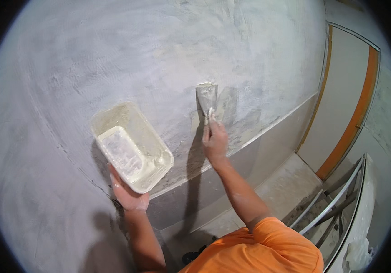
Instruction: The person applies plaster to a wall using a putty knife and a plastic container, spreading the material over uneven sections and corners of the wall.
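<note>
My right hand (pixel 215 140) is closed round the handle of a putty knife (pixel 207 96). Its wide blade points up against the plastered wall (pixel 159 50), with a ridge of pale putty along the top edge. Below and to the right of the blade lies a darker, damp-looking patch on the wall. My left hand (pixel 130 193) grips a cream rectangular plastic tub (pixel 156 136) from beneath, at its lower end. The tub is tilted so its inside shows, smeared with putty, with more putty in the lower right corner. Most of my left fingers are hidden behind the tub.
A pale ledge (pixel 272 125) runs along the wall above grey tile panels (pixel 245 166). To the right stands a white door (pixel 341 91) with orange edging. Metal bars and a splattered board (pixel 354 218) rise at the lower right.
</note>
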Demonstrator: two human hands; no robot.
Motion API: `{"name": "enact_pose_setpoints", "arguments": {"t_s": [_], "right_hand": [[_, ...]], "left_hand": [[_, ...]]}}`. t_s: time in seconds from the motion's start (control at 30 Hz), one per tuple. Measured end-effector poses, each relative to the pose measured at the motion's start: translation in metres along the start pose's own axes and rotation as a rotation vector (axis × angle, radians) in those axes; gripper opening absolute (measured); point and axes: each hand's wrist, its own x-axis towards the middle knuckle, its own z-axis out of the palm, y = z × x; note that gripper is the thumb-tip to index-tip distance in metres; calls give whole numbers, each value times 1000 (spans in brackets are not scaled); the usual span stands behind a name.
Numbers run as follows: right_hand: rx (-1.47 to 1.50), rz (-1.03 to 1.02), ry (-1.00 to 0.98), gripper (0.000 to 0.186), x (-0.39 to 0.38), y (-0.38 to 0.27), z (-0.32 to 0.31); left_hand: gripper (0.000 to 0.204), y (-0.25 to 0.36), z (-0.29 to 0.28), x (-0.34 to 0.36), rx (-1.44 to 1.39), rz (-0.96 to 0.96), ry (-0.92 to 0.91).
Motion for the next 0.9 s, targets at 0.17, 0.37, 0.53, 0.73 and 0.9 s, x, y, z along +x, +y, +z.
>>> {"name": "enact_pose_setpoints", "arguments": {"t_s": [0.17, 0.37, 0.53, 0.73, 0.9], "right_hand": [[88, 75, 17, 34, -44, 16, 17], [92, 12, 120, 31, -74, 28, -4], [136, -14, 103, 33, 10, -9, -9], [-70, 68, -31, 18, -12, -1, 20], [1, 93, -85, 24, -106, 18, -9]], "left_hand": [[62, -2, -22, -2, -36, -34, 95], [57, -3, -20, -3, -27, 5, 199], [57, -14, -65, -7, 469, 251, 54], [85, -25, -82, -18, 1092, 473, 36], [74, -27, -74, -11, 1370, 630, -109]]}}
